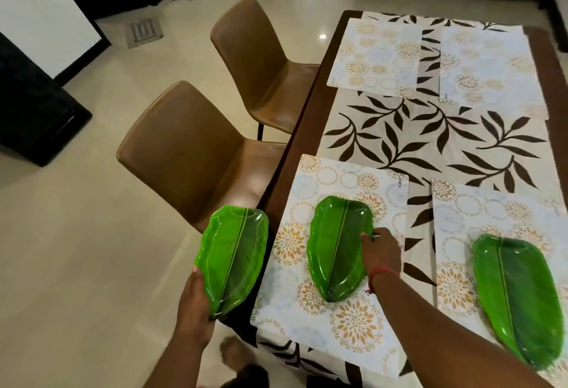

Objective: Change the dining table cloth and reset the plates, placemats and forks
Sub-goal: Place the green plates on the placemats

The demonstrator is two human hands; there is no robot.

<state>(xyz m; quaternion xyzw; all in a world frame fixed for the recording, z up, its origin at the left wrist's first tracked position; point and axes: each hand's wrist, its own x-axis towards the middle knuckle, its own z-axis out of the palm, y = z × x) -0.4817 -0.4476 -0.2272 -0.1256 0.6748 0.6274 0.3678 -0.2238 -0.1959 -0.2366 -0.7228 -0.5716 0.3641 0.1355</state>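
The table wears a cream cloth with dark leaf print [430,138]. Several floral placemats lie on it: near left [307,264], near right [491,212], far left [375,55], far right [488,71]. A green leaf-shaped plate [335,249] rests on the near left placemat, and my right hand [381,252] grips its right rim. My left hand [193,304] holds a stack of green leaf plates [233,261] off the table's left edge, above the floor. Another green plate [519,298] lies on the near right placemat. No forks are in view.
Two brown chairs stand at the table's left side, the near chair [184,147] and the far chair [255,58]. The table's dark wood edge [310,117] shows beside the cloth. Dark cabinets [33,104] stand at left on the tiled floor.
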